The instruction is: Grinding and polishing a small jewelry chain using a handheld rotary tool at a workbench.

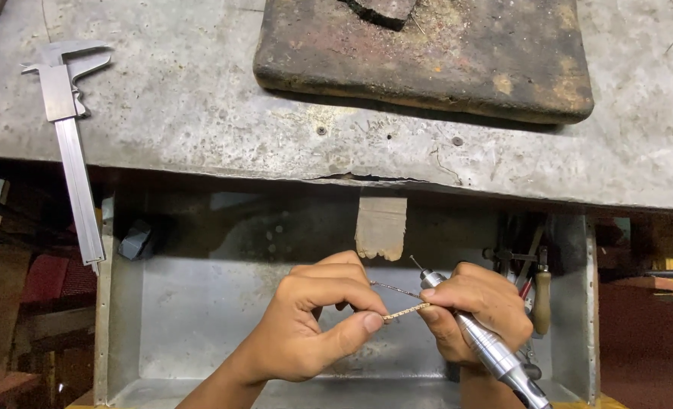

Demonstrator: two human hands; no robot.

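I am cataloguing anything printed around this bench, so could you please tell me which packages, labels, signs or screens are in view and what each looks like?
None: no package, label, sign or screen shows in this view.
Faint scratched marks on the grey bench top, near its front edge, are the only lettering.
The metal caliper at the left shows no screen.

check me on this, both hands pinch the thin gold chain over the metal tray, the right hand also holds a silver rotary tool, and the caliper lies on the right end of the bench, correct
Not quite: the head view shows the caliper on the left end of the bench. The rest holds: the left hand and right hand pinch the chain over the tray, with the rotary tool.
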